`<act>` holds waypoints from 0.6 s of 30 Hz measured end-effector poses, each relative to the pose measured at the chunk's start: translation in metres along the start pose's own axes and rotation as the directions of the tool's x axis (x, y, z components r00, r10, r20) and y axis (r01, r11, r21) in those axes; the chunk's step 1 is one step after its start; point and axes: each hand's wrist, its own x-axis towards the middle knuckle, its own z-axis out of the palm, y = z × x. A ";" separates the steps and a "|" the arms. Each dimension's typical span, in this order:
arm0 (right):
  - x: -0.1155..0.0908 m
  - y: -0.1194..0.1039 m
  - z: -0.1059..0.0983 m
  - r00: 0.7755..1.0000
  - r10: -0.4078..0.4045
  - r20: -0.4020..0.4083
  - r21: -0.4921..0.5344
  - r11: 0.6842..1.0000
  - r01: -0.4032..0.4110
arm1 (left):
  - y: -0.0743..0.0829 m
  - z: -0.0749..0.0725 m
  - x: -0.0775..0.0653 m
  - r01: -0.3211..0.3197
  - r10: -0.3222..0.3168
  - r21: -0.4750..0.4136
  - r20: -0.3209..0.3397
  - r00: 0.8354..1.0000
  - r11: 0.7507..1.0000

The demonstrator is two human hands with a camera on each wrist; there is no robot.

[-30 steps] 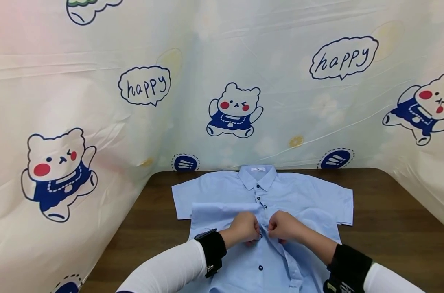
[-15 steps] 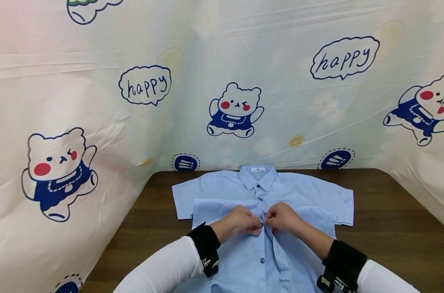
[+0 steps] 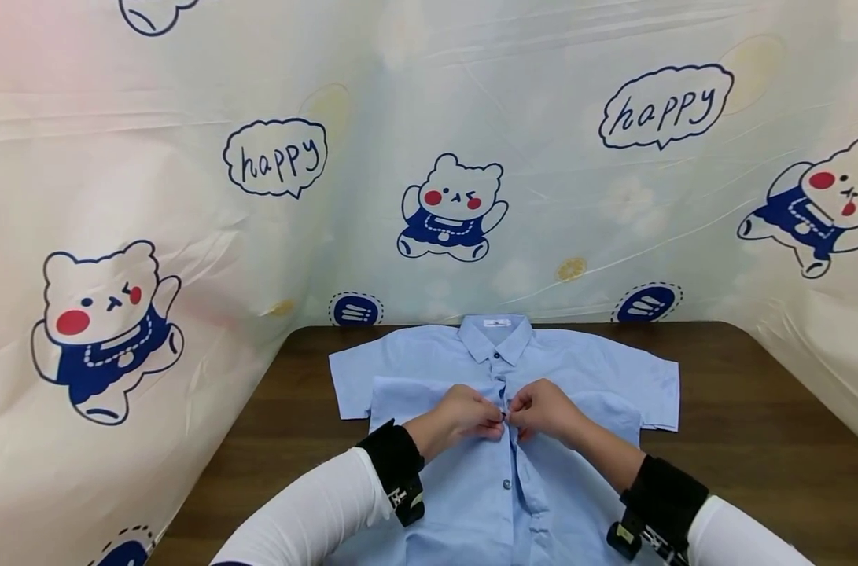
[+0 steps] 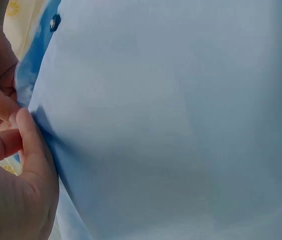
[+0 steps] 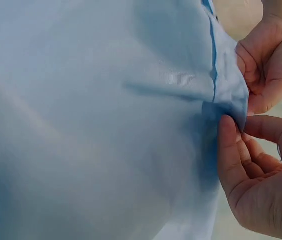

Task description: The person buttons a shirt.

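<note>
A light-blue short-sleeved shirt (image 3: 584, 362) lies spread on the table, collar at the far side, front facing up. My left hand (image 3: 465, 413) pinches the button edge of its front around mid-chest. Close against it, my right hand (image 3: 546, 409) pinches the opposite front edge. Between the fingertips a dark button (image 3: 503, 417) partly shows. Another button (image 3: 507, 484) sits lower on the front strip. In the left wrist view, the thumb and fingers of my left hand (image 4: 26, 175) grip the cloth edge; the right wrist view has my right hand (image 5: 261, 185) gripping the hemmed edge.
The dark wooden table (image 3: 740, 409) extends on both sides of the shirt. A pale printed curtain (image 3: 542, 118) with bears and "happy" bubbles hangs around its back and sides. Black wrist bands (image 3: 393, 472) sit over white sleeves (image 3: 308, 511).
Both hands have moved a little up the front toward the collar and closer together, still pinching the edges. The lower part of the front opening has drawn narrower.
</note>
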 end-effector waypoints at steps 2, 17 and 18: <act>0.000 0.000 0.001 1.000 0.003 0.001 0.008 1.000 -0.003 | 0.001 -0.001 0.000 -0.005 0.005 -0.002 -0.009 1.000 1.000; 0.003 -0.003 0.003 0.996 -0.004 -0.088 0.125 0.992 0.015 | 0.006 -0.002 0.000 0.007 -0.007 0.002 -0.005 1.000 1.000; 0.003 -0.003 0.003 0.997 -0.004 -0.079 0.134 0.991 0.015 | 0.006 -0.003 0.000 0.007 -0.007 -0.004 0.002 1.000 1.000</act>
